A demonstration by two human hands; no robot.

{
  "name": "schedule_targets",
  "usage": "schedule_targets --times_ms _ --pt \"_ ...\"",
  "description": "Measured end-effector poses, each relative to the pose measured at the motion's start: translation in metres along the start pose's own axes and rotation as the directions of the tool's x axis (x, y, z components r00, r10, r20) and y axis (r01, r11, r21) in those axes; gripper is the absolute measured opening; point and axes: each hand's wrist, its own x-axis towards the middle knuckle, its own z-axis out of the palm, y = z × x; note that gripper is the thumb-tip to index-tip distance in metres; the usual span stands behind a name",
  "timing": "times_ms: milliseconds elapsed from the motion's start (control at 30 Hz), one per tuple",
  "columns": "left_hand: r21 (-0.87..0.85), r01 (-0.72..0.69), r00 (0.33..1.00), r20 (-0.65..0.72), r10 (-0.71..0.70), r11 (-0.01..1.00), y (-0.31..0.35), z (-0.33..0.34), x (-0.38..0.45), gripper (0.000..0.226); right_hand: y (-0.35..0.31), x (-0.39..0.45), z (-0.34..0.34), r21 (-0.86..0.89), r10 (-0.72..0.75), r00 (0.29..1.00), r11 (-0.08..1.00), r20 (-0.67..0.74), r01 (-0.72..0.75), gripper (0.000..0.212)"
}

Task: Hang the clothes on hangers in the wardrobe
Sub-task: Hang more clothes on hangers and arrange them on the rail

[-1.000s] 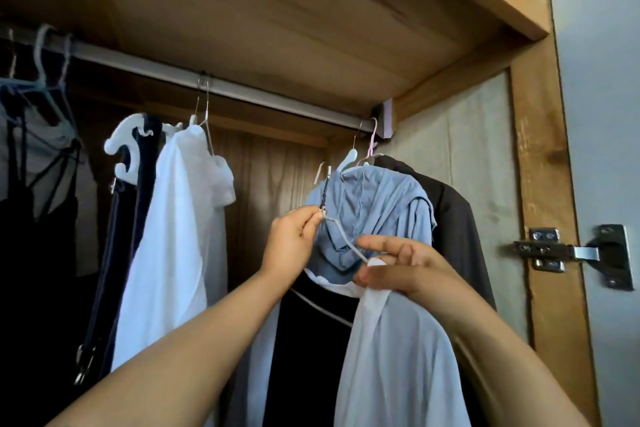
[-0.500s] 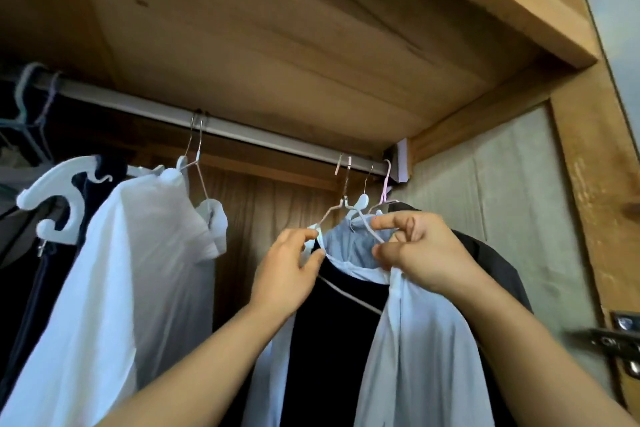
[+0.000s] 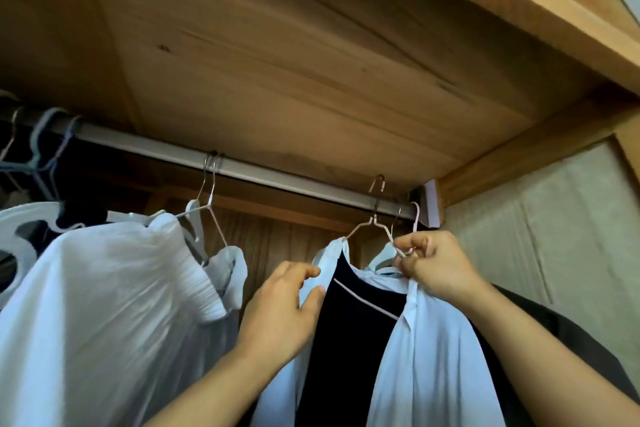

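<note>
Two hands work on one pale blue shirt (image 3: 426, 357) at the lower centre of the frame, draped on a thin wire hanger (image 3: 372, 224) whose hook is already up at the rail (image 3: 242, 173). Whether the hook sits fully over the rail I cannot tell. The left hand (image 3: 280, 308) pinches the shirt's left collar edge between thumb and fingers; the right hand (image 3: 436, 263) pinches the hanger's right arm together with the cloth at the shoulder.

By my judgement this garment is nearly done — what remains is to settle the shoulders on the wire and let go. A dark garment (image 3: 346, 340) shows in the shirt's open front.

Outward, a white shirt (image 3: 104, 305) already hangs at the lower left on its own wire hanger, with a white plastic hanger (image 3: 20, 218) at the far left edge. A dark grey garment (image 3: 571, 322) hangs at the lower right, beside the wardrobe's side wall (image 3: 554, 218). No unhung clothes are in view, so how many are left cannot be told.
</note>
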Motion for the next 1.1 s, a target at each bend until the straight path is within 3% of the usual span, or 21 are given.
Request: schedule_targets --times_ms 267,533,733,933,1100 --pt "0.028 0.002 0.998 0.065 -0.004 1.0 -0.012 0.01 -0.011 0.024 0.008 -0.001 -0.007 -0.092 0.057 0.998 0.994 0.042 -0.053 0.034" --pt "-0.009 0.033 0.994 0.105 -0.032 0.999 -0.009 0.017 -0.027 0.023 -0.004 -0.014 -0.011 -0.213 0.02 0.995 0.977 0.101 0.002 0.029" --pt "-0.109 0.053 0.993 0.113 -0.041 0.993 0.0 0.023 -0.04 0.017 -0.02 -0.046 -0.02 -0.111 0.003 1.0 0.994 -0.029 -0.006 0.031" --pt "-0.244 0.039 0.993 0.117 -0.011 0.969 0.031 0.013 -0.06 0.014 -0.032 -0.117 -0.024 -0.459 -0.284 0.938 0.872 -0.197 0.168 0.051" --pt "-0.297 -0.03 0.979 0.185 0.088 0.954 0.061 -0.013 -0.107 0.015 -0.038 -0.201 -0.018 -0.465 -0.312 0.902 0.873 -0.298 0.148 0.045"
